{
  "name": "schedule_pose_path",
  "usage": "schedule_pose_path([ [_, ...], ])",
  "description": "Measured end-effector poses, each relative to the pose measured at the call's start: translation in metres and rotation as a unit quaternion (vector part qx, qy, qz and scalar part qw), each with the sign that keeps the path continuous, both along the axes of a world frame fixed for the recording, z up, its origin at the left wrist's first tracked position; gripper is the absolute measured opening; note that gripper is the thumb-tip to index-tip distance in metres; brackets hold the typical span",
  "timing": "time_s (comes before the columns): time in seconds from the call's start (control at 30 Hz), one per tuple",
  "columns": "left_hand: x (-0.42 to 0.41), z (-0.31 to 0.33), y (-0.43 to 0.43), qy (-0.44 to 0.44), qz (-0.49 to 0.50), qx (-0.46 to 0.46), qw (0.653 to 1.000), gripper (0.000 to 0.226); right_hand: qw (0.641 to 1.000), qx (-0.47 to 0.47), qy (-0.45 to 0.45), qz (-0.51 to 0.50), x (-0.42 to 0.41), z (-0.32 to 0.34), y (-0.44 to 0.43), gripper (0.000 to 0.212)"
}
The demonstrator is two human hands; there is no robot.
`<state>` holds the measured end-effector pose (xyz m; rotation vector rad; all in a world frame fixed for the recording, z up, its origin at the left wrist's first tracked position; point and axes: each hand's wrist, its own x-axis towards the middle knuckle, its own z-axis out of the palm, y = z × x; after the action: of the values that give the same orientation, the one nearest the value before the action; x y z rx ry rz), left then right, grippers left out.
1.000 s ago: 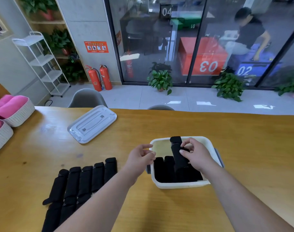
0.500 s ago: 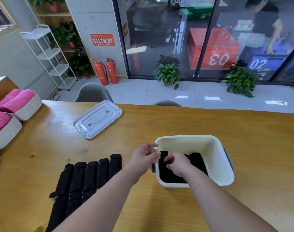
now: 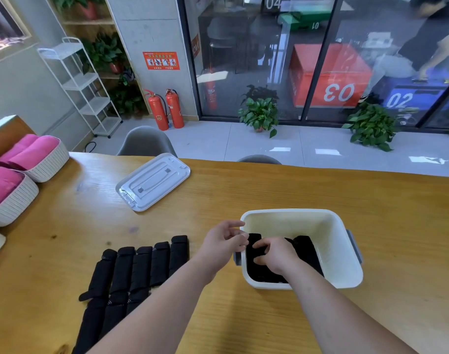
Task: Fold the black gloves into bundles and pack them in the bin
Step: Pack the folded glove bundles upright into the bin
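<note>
A white bin with grey side handles stands on the wooden table, right of centre. Black glove bundles lie side by side on its floor. My right hand is down inside the bin, its curled fingers pressing on one bundle. My left hand hovers at the bin's left rim with loosely bent fingers and holds nothing. To the left, several black gloves lie in a row on the table, partly hidden by my left forearm.
The bin's grey lid lies upside down at the table's far left of centre. Two white baskets with pink rolls sit at the left edge. Grey chairs stand behind the table.
My right hand lowered the black bundle from above the rim down into the bin. The left hand stayed at the bin's left rim.
</note>
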<state>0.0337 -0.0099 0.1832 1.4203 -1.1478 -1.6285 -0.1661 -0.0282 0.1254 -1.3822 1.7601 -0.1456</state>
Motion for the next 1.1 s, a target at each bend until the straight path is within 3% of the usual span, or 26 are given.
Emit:
schedule_pose_path([
  [0.23, 0.009, -0.002, 0.005, 0.024, 0.002, -0.003, 1.000, 0.038, 0.998, 0.026, -0.022, 0.059, -0.001, 0.010, 0.001, 0.055],
  [0.43, 0.041, -0.008, 0.016, 0.003, 0.062, -0.004, 0.998, 0.031, 0.978, -0.114, -0.155, -0.082, 0.015, 0.051, -0.004, 0.030],
  [0.57, 0.075, -0.025, 0.026, -0.065, 0.119, 0.012, 0.991, 0.026, 0.958, -0.174, -0.218, -0.063, 0.054, 0.080, -0.005, 0.028],
  [0.7, 0.110, -0.041, 0.034, -0.225, 0.146, 0.021, 0.963, 0.028, 0.963, -0.149, -0.225, 0.007, 0.098, 0.083, 0.001, 0.033],
  [0.83, 0.136, -0.059, 0.037, -0.348, 0.093, 0.032, 0.932, 0.047, 0.973, -0.103, -0.200, 0.046, 0.130, 0.062, 0.009, 0.040],
  [1.1, 0.140, -0.077, 0.010, -0.458, 0.024, 0.052, 0.887, 0.057, 0.983, -0.029, -0.176, 0.034, 0.145, 0.030, 0.014, 0.052],
])
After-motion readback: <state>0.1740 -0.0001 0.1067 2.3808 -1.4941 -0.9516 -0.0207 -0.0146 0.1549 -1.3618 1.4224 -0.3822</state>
